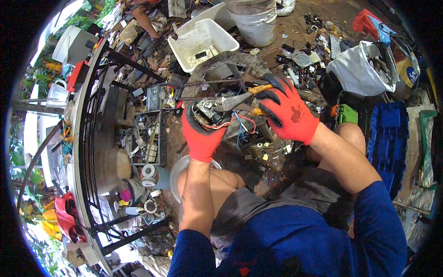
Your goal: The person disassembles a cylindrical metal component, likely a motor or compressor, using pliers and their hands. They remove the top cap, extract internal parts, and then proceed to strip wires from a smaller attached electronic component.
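Observation:
My left hand [202, 144], in a red and black work glove, is closed around a small electrical part [206, 110] with a metal block on top. Red and white wires [220, 125] trail from that part toward the right. In my right hand [290, 114], gloved the same way, are cutting pliers [234, 100] with orange handles. The handles stand apart, and the metal jaws reach left to the part in my left hand. Exactly what the jaws touch is too small to tell. Loose blue and white wires [240, 123] hang below the pliers.
A white plastic basin [179, 42] and a dirty bucket [253, 23] stand ahead. To the left are a crate of small parts [162, 138] and a black metal rack [87, 138]. A white sack [355, 69] sits at right. Scrap litters the ground; another person's arm shows far left.

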`<state>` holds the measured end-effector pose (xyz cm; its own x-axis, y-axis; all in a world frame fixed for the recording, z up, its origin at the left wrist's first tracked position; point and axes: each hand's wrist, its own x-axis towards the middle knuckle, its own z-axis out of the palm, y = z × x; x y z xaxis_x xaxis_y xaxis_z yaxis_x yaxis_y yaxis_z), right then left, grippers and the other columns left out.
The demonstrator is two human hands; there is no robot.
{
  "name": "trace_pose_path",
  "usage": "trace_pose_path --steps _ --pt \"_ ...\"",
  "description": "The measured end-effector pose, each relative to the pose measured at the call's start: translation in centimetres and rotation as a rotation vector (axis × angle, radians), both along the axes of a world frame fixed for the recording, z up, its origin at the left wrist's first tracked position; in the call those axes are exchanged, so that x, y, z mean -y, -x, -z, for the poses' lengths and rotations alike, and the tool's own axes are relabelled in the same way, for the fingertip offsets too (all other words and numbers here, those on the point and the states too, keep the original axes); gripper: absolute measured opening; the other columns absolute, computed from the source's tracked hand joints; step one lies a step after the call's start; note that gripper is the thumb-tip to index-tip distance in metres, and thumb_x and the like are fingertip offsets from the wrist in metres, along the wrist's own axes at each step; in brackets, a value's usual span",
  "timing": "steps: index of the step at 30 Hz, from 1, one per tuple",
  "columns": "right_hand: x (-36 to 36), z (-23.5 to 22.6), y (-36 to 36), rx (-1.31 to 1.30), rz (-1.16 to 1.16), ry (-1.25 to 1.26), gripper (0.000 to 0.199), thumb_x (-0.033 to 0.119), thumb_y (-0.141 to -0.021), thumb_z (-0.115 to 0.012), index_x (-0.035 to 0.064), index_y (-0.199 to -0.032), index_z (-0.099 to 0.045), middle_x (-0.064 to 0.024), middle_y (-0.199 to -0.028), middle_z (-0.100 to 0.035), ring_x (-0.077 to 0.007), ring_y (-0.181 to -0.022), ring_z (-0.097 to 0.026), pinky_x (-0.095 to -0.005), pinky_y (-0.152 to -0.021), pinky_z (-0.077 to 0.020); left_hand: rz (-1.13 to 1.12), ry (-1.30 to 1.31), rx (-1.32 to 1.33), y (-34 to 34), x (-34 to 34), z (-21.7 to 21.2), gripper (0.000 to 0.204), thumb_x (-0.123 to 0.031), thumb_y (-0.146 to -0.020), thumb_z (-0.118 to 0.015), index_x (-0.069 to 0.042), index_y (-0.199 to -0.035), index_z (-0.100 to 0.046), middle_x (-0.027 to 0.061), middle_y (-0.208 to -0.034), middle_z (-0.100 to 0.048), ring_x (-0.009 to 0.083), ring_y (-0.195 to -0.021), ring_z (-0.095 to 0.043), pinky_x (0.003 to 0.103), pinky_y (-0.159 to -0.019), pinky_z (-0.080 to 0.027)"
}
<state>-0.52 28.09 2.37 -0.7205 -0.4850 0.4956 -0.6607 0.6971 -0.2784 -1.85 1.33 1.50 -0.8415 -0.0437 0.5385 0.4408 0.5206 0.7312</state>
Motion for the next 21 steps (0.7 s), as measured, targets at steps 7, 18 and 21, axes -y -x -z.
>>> trace_pose_path --steps 7,18,21 --pt "0.3 0.5 -0.1 0.073 -0.05 0.062 0.052 0.022 -0.07 -0.072 0.0147 -0.12 -0.058 -0.0206 -0.131 -0.048 -0.05 -0.132 -0.034 -0.0632 -0.112 -0.0235 0.129 -0.054 -0.02 -0.1 0.2 -0.6 0.07 -0.017 -0.057 -0.09 -0.001 -0.115 -0.054 0.0121 -0.106 -0.063 0.0241 -0.095 -0.062 0.036 -0.085 -0.051" --pt "0.0 -0.4 -0.3 0.088 -0.006 -0.116 0.055 0.031 -0.072 -0.072 0.0203 -0.125 -0.058 -0.0256 -0.134 -0.044 -0.0534 -0.131 -0.033 -0.0649 -0.111 -0.0212 0.188 -0.023 0.149 0.2 0.5 0.9 0.067 -0.016 -0.059 -0.088 -0.001 -0.116 -0.056 0.0124 -0.107 -0.063 0.0238 -0.096 -0.063 0.035 -0.085 -0.051" --pt "-0.6 -0.5 -0.2 0.101 0.029 -0.16 0.057 0.033 -0.073 -0.072 0.0214 -0.127 -0.057 -0.0257 -0.135 -0.044 -0.0537 -0.131 -0.033 -0.0656 -0.111 -0.0205 0.148 -0.008 0.128 0.3 -0.7 0.2 0.066 -0.019 -0.061 -0.09 -0.001 -0.115 -0.056 0.0119 -0.106 -0.064 0.0216 -0.095 -0.063 0.035 -0.085 -0.051"
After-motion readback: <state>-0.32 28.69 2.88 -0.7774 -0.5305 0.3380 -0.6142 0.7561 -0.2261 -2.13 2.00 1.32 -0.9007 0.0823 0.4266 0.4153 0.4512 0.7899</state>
